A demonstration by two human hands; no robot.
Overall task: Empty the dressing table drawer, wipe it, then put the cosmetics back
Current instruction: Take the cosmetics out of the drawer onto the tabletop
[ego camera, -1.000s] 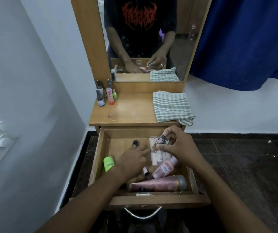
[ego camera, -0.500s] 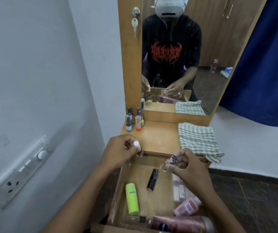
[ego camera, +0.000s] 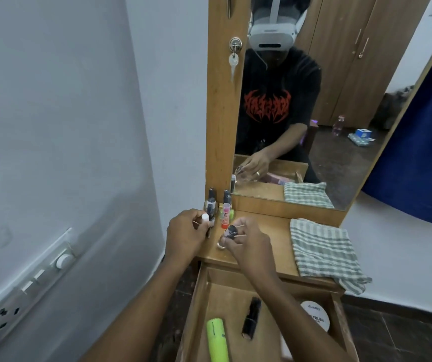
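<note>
My left hand (ego camera: 186, 235) holds a small white-capped bottle (ego camera: 205, 218) at the left end of the dressing table top (ego camera: 269, 231), beside a cluster of small bottles (ego camera: 222, 205). My right hand (ego camera: 248, 245) grips a small clear bottle with a dark cap (ego camera: 229, 232), its base touching the table top. Below, the wooden drawer (ego camera: 201, 296) stands open. Inside lie a green tube (ego camera: 217, 340), a black lipstick-like tube (ego camera: 251, 317) and a round white jar (ego camera: 315, 316).
A striped green-and-white cloth (ego camera: 324, 254) hangs over the table top's right end. The mirror (ego camera: 314, 113) rises behind, a key (ego camera: 233, 62) hanging in its wooden frame. A white wall with a switch panel (ego camera: 32, 280) is at left, a blue curtain (ego camera: 429, 152) at right.
Both hands rose out of the drawer, each carrying a small bottle, and moved to the left end of the table top. The view tilted up.
</note>
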